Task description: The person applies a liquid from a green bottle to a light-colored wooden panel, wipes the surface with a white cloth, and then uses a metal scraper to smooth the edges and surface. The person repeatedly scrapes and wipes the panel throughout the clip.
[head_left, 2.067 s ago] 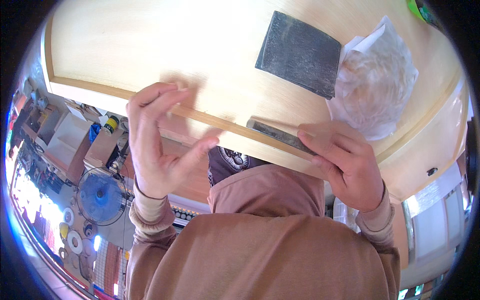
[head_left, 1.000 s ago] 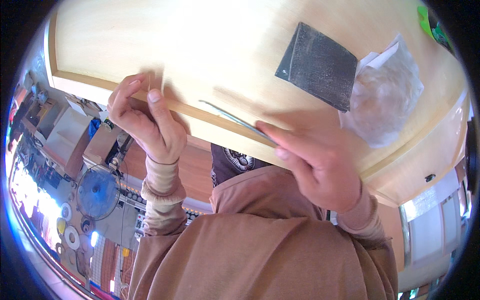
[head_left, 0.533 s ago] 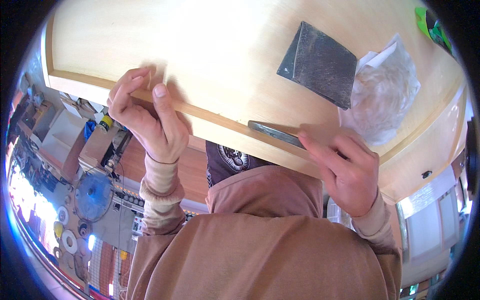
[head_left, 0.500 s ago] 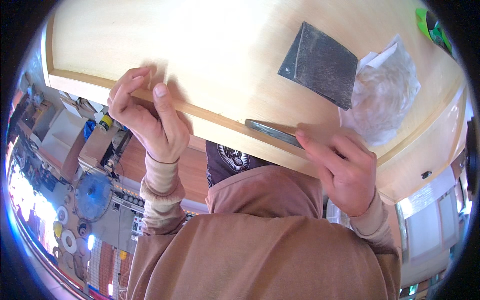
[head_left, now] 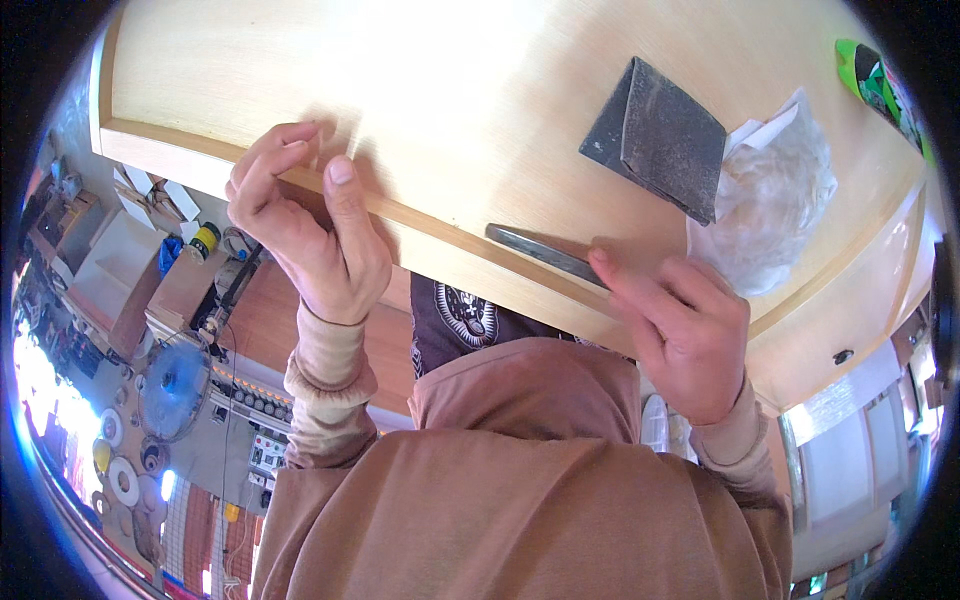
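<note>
My left hand [head_left: 320,200] rests at the near wooden lip of a pale panel [head_left: 220,70], fingers curled but apart, with no held object visible. To its right, my right hand [head_left: 675,335] grips a narrow, flat dark tool like a file or bar [head_left: 540,250], lying along the inner side of that lip, index finger stretched onto it. Above the tool lie a folded black sheet, apparently sandpaper [head_left: 670,135], and crumpled white paper or plastic [head_left: 765,200], partly beneath the black sheet.
A green and black item [head_left: 875,80] lies at the far right. Below the panel at left are a fan [head_left: 175,390], boxes and boards [head_left: 120,270] and a cluttered floor with cables. Brown fabric of my clothing [head_left: 530,510] fills the bottom middle.
My left hand's fingers have curled inward since the oldest frame. The dark tool in my right hand slid left, then back right. Lately both hands have shifted only slightly, with the view.
</note>
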A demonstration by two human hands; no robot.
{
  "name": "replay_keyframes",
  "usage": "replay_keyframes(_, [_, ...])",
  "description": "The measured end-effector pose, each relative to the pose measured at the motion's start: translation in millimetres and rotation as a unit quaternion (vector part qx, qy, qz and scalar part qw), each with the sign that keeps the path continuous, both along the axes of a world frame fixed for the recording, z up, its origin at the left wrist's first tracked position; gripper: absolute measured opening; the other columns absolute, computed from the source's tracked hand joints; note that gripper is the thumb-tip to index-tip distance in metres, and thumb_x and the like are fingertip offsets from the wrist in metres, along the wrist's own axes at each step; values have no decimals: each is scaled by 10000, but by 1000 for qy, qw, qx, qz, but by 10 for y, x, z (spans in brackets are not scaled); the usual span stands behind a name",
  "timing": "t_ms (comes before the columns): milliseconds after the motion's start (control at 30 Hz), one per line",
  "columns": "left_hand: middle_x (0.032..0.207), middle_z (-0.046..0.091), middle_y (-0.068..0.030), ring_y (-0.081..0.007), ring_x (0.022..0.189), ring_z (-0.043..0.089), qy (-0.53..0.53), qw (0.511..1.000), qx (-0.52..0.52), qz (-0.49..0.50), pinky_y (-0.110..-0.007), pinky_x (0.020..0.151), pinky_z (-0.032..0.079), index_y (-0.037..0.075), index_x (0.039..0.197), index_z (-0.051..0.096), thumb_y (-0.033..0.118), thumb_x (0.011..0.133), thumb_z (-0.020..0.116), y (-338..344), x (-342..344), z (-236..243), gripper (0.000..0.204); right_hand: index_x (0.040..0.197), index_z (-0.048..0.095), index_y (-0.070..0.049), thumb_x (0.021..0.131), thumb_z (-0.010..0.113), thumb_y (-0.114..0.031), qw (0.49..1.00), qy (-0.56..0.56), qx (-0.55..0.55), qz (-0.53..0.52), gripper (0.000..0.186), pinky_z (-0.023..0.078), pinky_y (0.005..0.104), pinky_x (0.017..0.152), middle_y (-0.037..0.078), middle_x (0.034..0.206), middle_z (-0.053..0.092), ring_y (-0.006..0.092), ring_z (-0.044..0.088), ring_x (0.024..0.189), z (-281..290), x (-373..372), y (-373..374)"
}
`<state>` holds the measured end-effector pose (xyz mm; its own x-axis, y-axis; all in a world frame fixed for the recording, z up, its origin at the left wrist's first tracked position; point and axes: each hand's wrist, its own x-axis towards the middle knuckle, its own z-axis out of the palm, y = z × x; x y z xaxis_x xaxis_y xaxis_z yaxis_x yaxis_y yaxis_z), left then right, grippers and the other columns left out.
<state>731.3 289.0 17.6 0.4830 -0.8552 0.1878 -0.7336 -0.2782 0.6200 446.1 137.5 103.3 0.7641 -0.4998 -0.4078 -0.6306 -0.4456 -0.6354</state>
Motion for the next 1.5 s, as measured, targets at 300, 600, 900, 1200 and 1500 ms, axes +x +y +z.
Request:
replay_keyframes(300, [1307, 652, -149, -289, 1188, 529, 11, 1000, -19, 15, -435, 1046, 406, 39, 1304, 608, 75, 1089, 672, 5, 3, -33, 227, 1349, 846, -143, 901, 818, 2, 999, -43, 11, -18, 471, 545, 424, 659, 103, 862, 674, 282, 660, 719, -149, 276, 171])
replay_keyframes(600, [1272, 692, -133, -309, 1145, 577, -4, 984, 144, -107, -444, 1025, 439, 53, 1251, 746, 103, 1031, 735, -56, 205, 473, 226, 1350, 844, -133, 887, 819, 11, 999, -12, 31, -31, 486, 556, 423, 678, 98, 882, 674, 280, 677, 756, -28, 237, 44])
replay_keyframes(900, [1272, 672, -97, -183, 1085, 589, 107, 991, 70, -24, -312, 913, 462, 32, 1296, 750, 38, 1041, 732, -197, 437, 560, 255, 1358, 836, -137, 914, 788, -6, 994, -108, 4, -25, 466, 541, 425, 694, 85, 848, 631, 285, 638, 747, -258, 381, 81])
replay_keyframes(1200, [1389, 653, -132, -341, 1246, 542, -49, 908, 254, -329, -469, 1051, 467, 173, 1216, 885, 233, 859, 881, -364, 669, 872, 361, 1397, 820, -140, 931, 808, -15, 986, -86, 48, -137, 483, 488, 403, 616, 93, 797, 579, 257, 574, 671, -75, 3, 33])
replay_keyframes(1500, [1480, 600, -144, -371, 1251, 514, -57, 852, 284, -436, -499, 1052, 486, 183, 1192, 841, 372, 880, 879, -550, 530, 808, 367, 1418, 802, -106, 934, 812, -23, 986, -90, 71, -120, 491, 469, 405, 611, 98, 758, 541, 262, 530, 636, -80, -404, 57])
